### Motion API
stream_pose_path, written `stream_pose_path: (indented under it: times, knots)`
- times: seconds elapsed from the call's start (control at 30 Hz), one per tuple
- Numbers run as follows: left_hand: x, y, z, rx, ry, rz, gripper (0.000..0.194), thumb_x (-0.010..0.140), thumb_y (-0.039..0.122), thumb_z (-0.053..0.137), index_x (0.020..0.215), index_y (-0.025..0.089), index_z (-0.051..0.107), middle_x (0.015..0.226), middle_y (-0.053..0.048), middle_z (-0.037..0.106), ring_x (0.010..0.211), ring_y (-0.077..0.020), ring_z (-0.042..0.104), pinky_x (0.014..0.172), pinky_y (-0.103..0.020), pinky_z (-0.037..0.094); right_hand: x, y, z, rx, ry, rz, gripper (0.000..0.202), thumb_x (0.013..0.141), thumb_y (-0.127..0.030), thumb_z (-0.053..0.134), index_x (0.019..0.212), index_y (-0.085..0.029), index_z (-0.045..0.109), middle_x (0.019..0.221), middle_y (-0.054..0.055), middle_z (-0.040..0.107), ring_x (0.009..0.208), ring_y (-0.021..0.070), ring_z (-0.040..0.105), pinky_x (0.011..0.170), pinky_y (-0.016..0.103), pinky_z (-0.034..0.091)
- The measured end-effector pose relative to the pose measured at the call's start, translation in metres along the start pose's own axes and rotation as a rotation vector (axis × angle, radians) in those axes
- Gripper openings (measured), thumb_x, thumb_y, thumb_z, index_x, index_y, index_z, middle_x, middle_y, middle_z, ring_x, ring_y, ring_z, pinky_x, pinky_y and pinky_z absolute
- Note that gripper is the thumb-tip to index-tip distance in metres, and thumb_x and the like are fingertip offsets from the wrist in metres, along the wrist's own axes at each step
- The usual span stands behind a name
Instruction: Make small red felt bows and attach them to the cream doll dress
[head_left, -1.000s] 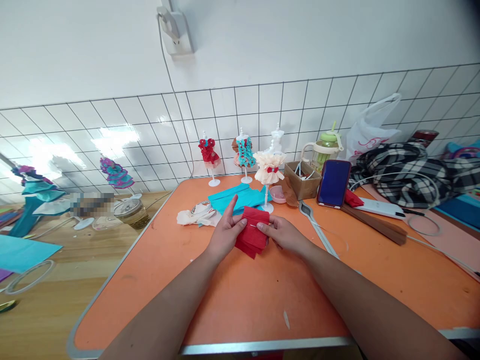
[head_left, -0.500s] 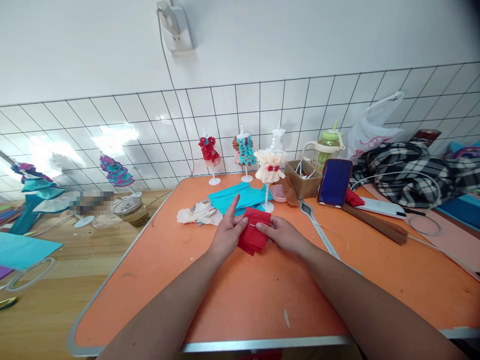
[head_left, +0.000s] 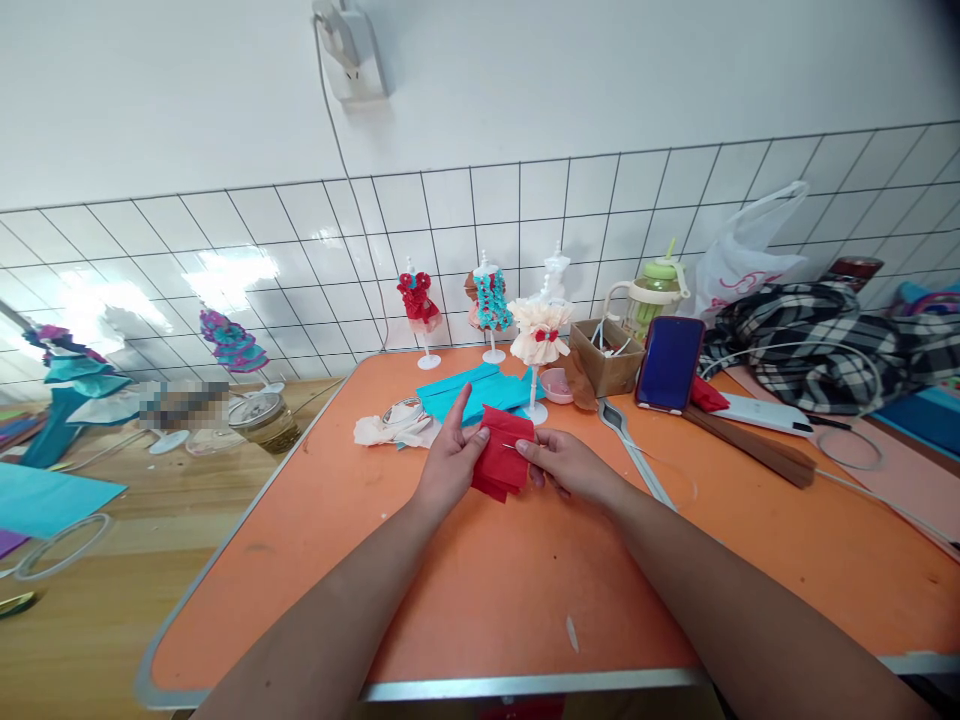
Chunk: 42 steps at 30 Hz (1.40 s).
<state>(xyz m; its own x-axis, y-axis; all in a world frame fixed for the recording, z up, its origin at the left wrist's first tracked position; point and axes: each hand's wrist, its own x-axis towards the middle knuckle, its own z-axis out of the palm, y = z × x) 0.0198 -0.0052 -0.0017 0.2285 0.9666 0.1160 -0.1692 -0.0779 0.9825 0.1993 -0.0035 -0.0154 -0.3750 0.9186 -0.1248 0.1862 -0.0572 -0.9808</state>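
Note:
Over the orange table, my left hand (head_left: pixel 448 460) pinches the left edge of a folded red piece of crepe paper (head_left: pixel 501 468), its index finger pointing up. My right hand (head_left: pixel 566 465) is at the paper's right side, thumb and forefinger closed on a thin shiny needle (head_left: pixel 511 446) lying across the red face. Whether the needle's tip passes through the paper is too small to tell. Just beyond are blue crepe paper sheets (head_left: pixel 457 392) and a crumpled cream piece (head_left: pixel 390 428). A white dress-form stand (head_left: pixel 541 335) wears a ruffled cream skirt with a red bow.
Two small dressed mannequins (head_left: pixel 418 305) stand at the wall. A cardboard box (head_left: pixel 609 360), a green-lidded bottle (head_left: pixel 656 290), a propped phone (head_left: pixel 670 365) and scissors (head_left: pixel 616 418) are to the right. A lidded glass jar (head_left: pixel 262 420) is on the wooden table at left.
Both hands have shifted the red crepe paper slightly left and up. My right thumb has drawn back toward the paper's right edge, and more of the needle shows.

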Motion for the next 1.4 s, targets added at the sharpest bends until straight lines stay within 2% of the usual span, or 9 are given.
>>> stream_pose_path:
  times: [0.33, 0.53, 0.67, 0.73, 0.93, 1.17, 1.27, 1.33, 1.4]
  knots:
    - [0.001, 0.0, -0.001, -0.006, 0.001, 0.008, 0.089, 0.082, 0.034, 0.06, 0.148, 0.024, 0.0, 0.084, -0.003, 0.072, 0.061, -0.0149, 0.065, 0.06, -0.026, 0.052, 0.002, 0.002, 0.0, 0.033, 0.032, -0.035, 0.04, 0.078, -0.057, 0.055, 0.074, -0.018, 0.046, 0.049, -0.008, 0.045, 0.037, 0.0042, 0.03, 0.038, 0.019, 0.02]
    - [0.0, -0.001, -0.002, -0.06, -0.055, -0.038, 0.087, 0.084, 0.036, 0.057, 0.147, 0.026, -0.001, 0.094, -0.005, 0.071, 0.073, -0.0195, 0.068, 0.066, -0.03, 0.053, 0.0, -0.001, 0.002, 0.009, 0.027, 0.005, 0.04, 0.079, -0.057, 0.055, 0.085, -0.018, 0.055, 0.053, -0.005, 0.05, 0.038, 0.0057, 0.035, 0.036, 0.02, 0.024]
    - [-0.002, -0.003, -0.001, -0.088, -0.154, -0.081, 0.099, 0.078, 0.027, 0.066, 0.147, 0.029, -0.005, 0.108, -0.008, 0.068, 0.086, -0.0232, 0.068, 0.076, -0.037, 0.053, 0.001, -0.001, 0.002, 0.031, 0.037, -0.029, 0.037, 0.079, -0.054, 0.056, 0.085, -0.017, 0.058, 0.052, -0.005, 0.05, 0.037, 0.0058, 0.036, 0.037, 0.02, 0.026]
    - [-0.003, -0.004, 0.0, -0.074, -0.174, -0.099, 0.105, 0.074, 0.022, 0.069, 0.146, 0.031, -0.008, 0.11, -0.009, 0.067, 0.085, -0.0242, 0.069, 0.076, -0.04, 0.054, 0.003, 0.001, 0.002, 0.05, 0.038, -0.043, 0.036, 0.079, -0.053, 0.057, 0.087, -0.017, 0.059, 0.052, -0.005, 0.051, 0.04, 0.0068, 0.038, 0.039, 0.02, 0.028]
    - [-0.001, -0.007, 0.001, -0.05, -0.156, -0.112, 0.106, 0.074, 0.022, 0.07, 0.146, 0.031, -0.008, 0.107, -0.009, 0.069, 0.084, -0.0242, 0.069, 0.074, -0.04, 0.055, 0.011, 0.012, 0.001, 0.146, -0.012, -0.102, 0.041, 0.076, -0.05, 0.062, 0.097, -0.015, 0.062, 0.074, 0.001, 0.064, 0.054, 0.0094, 0.05, 0.05, 0.021, 0.037]
    - [-0.001, -0.008, 0.0, -0.033, -0.169, -0.077, 0.103, 0.075, 0.024, 0.069, 0.146, 0.031, -0.005, 0.108, -0.007, 0.069, 0.087, -0.0227, 0.068, 0.078, -0.04, 0.052, 0.012, 0.015, 0.0, 0.244, -0.047, -0.101, 0.044, 0.075, -0.049, 0.064, 0.106, -0.017, 0.061, 0.093, 0.005, 0.068, 0.075, 0.0157, 0.061, 0.061, 0.024, 0.045]
    - [0.001, -0.008, -0.002, -0.009, -0.098, -0.088, 0.096, 0.074, 0.029, 0.07, 0.147, 0.029, 0.007, 0.106, -0.007, 0.069, 0.087, -0.0221, 0.067, 0.078, -0.037, 0.051, 0.01, 0.01, -0.001, 0.23, -0.011, -0.112, 0.042, 0.076, -0.048, 0.063, 0.105, -0.018, 0.062, 0.088, 0.003, 0.068, 0.07, 0.0136, 0.06, 0.058, 0.023, 0.045]
    - [0.003, -0.01, -0.005, 0.047, -0.045, -0.121, 0.077, 0.074, 0.034, 0.07, 0.14, 0.024, 0.032, 0.101, -0.008, 0.071, 0.088, -0.0229, 0.067, 0.077, -0.036, 0.051, 0.008, 0.007, -0.001, 0.186, 0.027, -0.105, 0.041, 0.077, -0.048, 0.062, 0.103, -0.017, 0.063, 0.076, 0.001, 0.066, 0.059, 0.0108, 0.055, 0.051, 0.021, 0.04]
    - [0.006, -0.013, -0.008, 0.115, -0.063, -0.168, 0.052, 0.073, 0.038, 0.07, 0.118, 0.016, 0.057, 0.096, -0.009, 0.071, 0.088, -0.0247, 0.066, 0.078, -0.035, 0.049, 0.006, 0.003, 0.0, 0.142, 0.069, -0.083, 0.04, 0.077, -0.049, 0.061, 0.099, -0.015, 0.063, 0.063, -0.001, 0.06, 0.049, 0.0088, 0.047, 0.044, 0.02, 0.034]
